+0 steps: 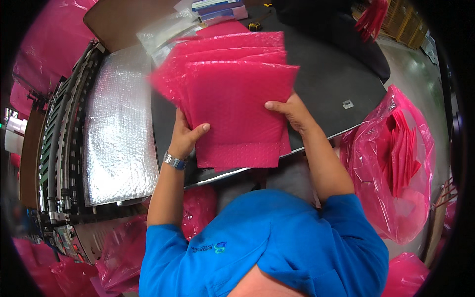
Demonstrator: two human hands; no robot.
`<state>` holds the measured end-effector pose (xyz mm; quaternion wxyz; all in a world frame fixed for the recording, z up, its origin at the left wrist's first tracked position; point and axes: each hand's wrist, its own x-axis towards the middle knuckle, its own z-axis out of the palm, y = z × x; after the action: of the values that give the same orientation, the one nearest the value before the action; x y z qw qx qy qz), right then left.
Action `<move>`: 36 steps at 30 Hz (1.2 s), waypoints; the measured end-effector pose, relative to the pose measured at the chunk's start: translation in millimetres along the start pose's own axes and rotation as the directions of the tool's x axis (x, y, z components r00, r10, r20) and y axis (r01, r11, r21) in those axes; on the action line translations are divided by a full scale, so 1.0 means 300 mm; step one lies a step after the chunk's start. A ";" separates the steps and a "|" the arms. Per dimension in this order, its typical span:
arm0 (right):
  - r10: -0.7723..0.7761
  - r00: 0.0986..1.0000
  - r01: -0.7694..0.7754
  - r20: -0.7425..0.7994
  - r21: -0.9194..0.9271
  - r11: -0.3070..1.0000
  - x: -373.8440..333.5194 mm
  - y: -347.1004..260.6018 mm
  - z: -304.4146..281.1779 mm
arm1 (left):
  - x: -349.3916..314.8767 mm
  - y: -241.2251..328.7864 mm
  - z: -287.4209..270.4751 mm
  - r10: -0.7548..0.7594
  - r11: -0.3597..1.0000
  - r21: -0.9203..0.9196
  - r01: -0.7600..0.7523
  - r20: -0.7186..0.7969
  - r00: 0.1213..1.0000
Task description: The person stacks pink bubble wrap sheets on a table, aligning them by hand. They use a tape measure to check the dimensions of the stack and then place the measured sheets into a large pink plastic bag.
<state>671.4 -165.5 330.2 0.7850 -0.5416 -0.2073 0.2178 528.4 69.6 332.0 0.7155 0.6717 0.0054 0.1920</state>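
A stack of pink bubble-wrap pouches [237, 109] is held up over the near edge of the dark worktable, its sheets fanned unevenly toward the far side. My left hand [187, 136] grips the stack's lower left edge, thumb on top and fingers hidden beneath. On the right edge my right hand [292, 111] clasps it the same way, the thumb lying on the front pouch. Beyond the held stack, another pink sheet [225, 27] shows on the table.
Silvery bubble sheeting [121, 123] covers the surface at left, beside a roller machine [64, 143]. Blue-and-white boxes [220, 11] and a tape measure [255, 25] sit at the back. A clear pink bag [386, 168] containing pink pouches stands at right. A small scrap [348, 104] lies on the worktable [326, 74].
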 end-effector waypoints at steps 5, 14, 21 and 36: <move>-0.127 0.976 0.130 0.175 -0.004 0.992 -0.011 -0.149 0.005 | 0.001 0.133 -0.009 0.123 0.989 0.076 -0.129 0.073 0.990; -0.338 0.907 0.401 0.253 -0.268 0.876 0.001 -0.099 -0.047 | 0.006 0.056 0.057 0.144 0.987 0.079 -0.141 -0.030 0.989; -0.329 0.920 0.372 0.213 -0.210 0.904 0.016 -0.111 -0.049 | -0.005 0.062 0.006 0.016 1.000 -0.015 -0.015 0.074 0.997; -0.197 0.969 0.228 0.149 -0.228 0.947 -0.017 -0.107 -0.009 | 0.005 -0.055 0.068 0.131 0.990 -0.046 -0.135 -0.084 0.988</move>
<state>672.7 -180.7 359.1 0.7173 -0.5934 -0.3380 0.1380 539.8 50.1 318.4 0.7172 0.6438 -0.0155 0.2664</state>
